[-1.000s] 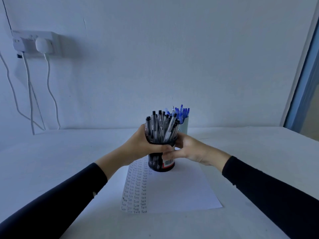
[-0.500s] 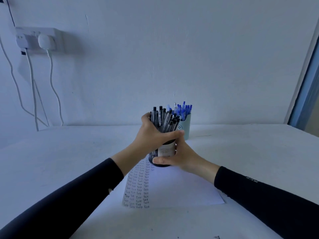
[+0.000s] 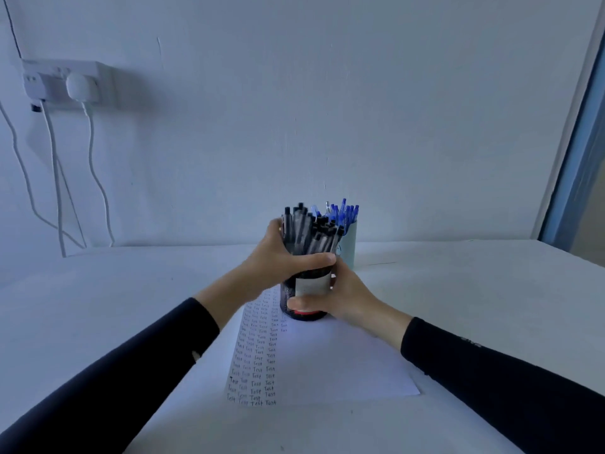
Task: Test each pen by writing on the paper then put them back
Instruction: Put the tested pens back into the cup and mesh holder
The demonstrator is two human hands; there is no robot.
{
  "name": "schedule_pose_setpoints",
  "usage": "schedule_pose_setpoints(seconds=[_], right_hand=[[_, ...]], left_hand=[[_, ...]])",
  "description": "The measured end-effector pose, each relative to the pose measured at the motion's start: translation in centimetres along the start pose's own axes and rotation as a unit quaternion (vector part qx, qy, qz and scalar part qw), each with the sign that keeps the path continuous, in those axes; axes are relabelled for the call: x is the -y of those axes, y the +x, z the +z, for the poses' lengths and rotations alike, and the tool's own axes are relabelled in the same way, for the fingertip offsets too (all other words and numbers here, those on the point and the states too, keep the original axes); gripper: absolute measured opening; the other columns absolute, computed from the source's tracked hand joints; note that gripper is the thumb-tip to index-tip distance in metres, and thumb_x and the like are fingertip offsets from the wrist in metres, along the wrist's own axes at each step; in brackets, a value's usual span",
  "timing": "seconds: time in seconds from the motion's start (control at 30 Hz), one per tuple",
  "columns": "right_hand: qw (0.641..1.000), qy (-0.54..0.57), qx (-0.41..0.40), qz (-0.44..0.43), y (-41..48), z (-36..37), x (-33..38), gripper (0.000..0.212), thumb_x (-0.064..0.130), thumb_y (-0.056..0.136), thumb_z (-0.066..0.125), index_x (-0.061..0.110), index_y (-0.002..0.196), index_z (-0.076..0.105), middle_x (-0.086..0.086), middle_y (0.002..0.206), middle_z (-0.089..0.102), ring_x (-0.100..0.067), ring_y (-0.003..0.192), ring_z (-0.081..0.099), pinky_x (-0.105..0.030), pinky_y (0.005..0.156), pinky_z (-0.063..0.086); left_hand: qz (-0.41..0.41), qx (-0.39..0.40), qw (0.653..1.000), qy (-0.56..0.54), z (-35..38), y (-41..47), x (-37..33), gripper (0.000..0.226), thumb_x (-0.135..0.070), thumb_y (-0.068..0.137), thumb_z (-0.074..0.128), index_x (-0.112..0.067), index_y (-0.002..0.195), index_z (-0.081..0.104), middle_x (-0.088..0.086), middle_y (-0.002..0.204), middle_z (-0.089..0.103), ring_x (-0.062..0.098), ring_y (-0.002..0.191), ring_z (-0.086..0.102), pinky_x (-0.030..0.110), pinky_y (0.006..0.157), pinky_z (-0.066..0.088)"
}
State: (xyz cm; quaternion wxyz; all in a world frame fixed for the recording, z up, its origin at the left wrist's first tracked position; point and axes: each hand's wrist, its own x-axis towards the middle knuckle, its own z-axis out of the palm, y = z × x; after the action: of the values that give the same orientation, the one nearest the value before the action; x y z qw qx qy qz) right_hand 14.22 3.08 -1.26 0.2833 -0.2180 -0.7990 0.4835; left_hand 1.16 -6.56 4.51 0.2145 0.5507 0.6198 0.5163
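A dark mesh pen holder (image 3: 306, 291) with a white label stands on the far end of the paper (image 3: 327, 362). It is packed with several black-capped pens (image 3: 309, 231). My left hand (image 3: 278, 260) wraps around the bundle of pens at the holder's rim, thumb across the front. My right hand (image 3: 340, 296) grips the holder's lower body from the right. Behind it, a pale cup (image 3: 348, 244) holds several blue pens (image 3: 342, 213). Columns of the handwritten word "Test" (image 3: 258, 355) fill the paper's left side.
The white table (image 3: 474, 290) runs back to a white wall. A wall socket with a plugged-in charger (image 3: 77, 86) and hanging cables (image 3: 54, 178) sits at the upper left. A window or door frame (image 3: 576, 152) rises at the right edge.
The view shifted slightly. My left hand moved up around the pens, my right hand slid lower on the holder, and the holder turned so its white label faces me.
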Motion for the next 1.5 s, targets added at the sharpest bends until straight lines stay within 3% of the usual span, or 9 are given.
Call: schedule_pose_setpoints(seconds=[0.2,0.4,0.57,0.67,0.8,0.97,1.13,1.37,1.5], right_hand=[[0.997,-0.024,-0.064,-0.044,0.0,0.9,-0.5,0.085,0.037,0.055,0.093,0.024,0.120,0.040,0.008,0.115,0.058,-0.005,0.103,0.064,-0.030,0.086,0.057],[0.991,0.035,0.111,-0.064,0.1,-1.9,1.8,0.069,0.013,0.074,0.085,0.021,0.132,0.050,-0.002,0.121,0.067,-0.015,0.115,0.063,-0.034,0.097,0.052],[0.962,0.032,0.270,-0.020,-0.4,-3.1,2.1,0.045,-0.006,0.085,0.066,0.012,0.124,0.057,-0.003,0.110,0.071,-0.018,0.108,0.065,-0.029,0.093,0.050],[0.970,-0.009,0.242,-0.001,-0.7,-2.8,2.1,0.064,-0.004,0.079,0.073,0.025,0.130,0.048,0.009,0.112,0.068,-0.008,0.109,0.061,-0.024,0.090,0.050],[0.993,0.016,0.114,0.027,-1.5,-1.1,1.7,0.095,0.016,0.074,0.084,0.025,0.139,0.017,0.009,0.120,0.055,0.001,0.107,0.056,-0.016,0.083,0.052],[0.998,0.033,0.020,-0.048,-0.8,0.5,1.5,0.075,0.016,0.069,0.089,0.025,0.128,0.044,0.008,0.116,0.063,-0.004,0.107,0.064,-0.018,0.084,0.054],[0.969,0.000,0.245,-0.026,-0.8,-3.0,3.4,0.064,-0.003,0.078,0.076,0.030,0.128,0.053,0.007,0.121,0.068,-0.005,0.116,0.061,-0.024,0.099,0.049],[1.000,0.009,0.010,-0.015,-0.1,-0.9,1.1,0.073,0.026,0.065,0.092,0.035,0.124,0.050,0.019,0.111,0.065,0.007,0.101,0.061,-0.015,0.080,0.053],[0.999,0.004,0.041,0.002,0.5,-1.1,0.2,0.077,0.031,0.066,0.091,0.034,0.128,0.047,0.016,0.119,0.064,0.003,0.110,0.059,-0.016,0.082,0.052]], left_hand=[[-0.012,-0.109,0.994,-0.005,2.4,-0.1,0.4,0.095,-0.052,0.047,0.093,-0.022,0.123,0.046,-0.007,0.108,0.066,0.005,0.101,0.065,0.029,0.089,0.053],[0.080,0.071,0.991,-0.074,-0.8,0.1,-1.5,0.032,-0.018,0.084,0.073,-0.003,0.111,0.064,0.015,0.104,0.071,0.027,0.099,0.069,0.033,0.083,0.054],[0.057,0.193,0.974,-0.108,-1.7,0.0,0.1,0.032,-0.014,0.091,0.059,0.005,0.117,0.059,0.024,0.112,0.066,0.037,0.105,0.064,0.039,0.089,0.050],[0.066,0.196,0.976,-0.060,-1.2,-0.3,0.3,0.027,-0.010,0.090,0.065,0.001,0.114,0.061,0.020,0.108,0.068,0.032,0.104,0.065,0.034,0.088,0.050],[0.084,0.047,0.993,-0.064,-0.6,-0.2,0.0,0.019,-0.013,0.083,0.076,-0.009,0.099,0.067,0.006,0.091,0.073,0.021,0.090,0.070,0.028,0.077,0.053],[0.032,0.088,0.995,-0.030,-0.8,0.1,0.7,0.073,-0.030,0.072,0.086,-0.009,0.129,0.046,0.011,0.119,0.064,0.022,0.111,0.064,0.041,0.098,0.051],[0.070,0.232,0.968,-0.071,-2.9,-0.5,-0.5,0.044,-0.016,0.086,0.066,-0.002,0.125,0.053,0.022,0.118,0.063,0.037,0.113,0.060,0.042,0.093,0.050],[0.016,-0.041,0.996,-0.074,0.2,0.8,1.1,0.081,-0.036,0.054,0.095,-0.013,0.120,0.054,0.004,0.106,0.070,0.017,0.099,0.069,0.035,0.086,0.056],[-0.008,-0.045,0.996,-0.081,0.8,1.2,2.1,0.085,-0.039,0.052,0.096,-0.013,0.121,0.053,0.005,0.108,0.070,0.017,0.099,0.069,0.041,0.090,0.055]])
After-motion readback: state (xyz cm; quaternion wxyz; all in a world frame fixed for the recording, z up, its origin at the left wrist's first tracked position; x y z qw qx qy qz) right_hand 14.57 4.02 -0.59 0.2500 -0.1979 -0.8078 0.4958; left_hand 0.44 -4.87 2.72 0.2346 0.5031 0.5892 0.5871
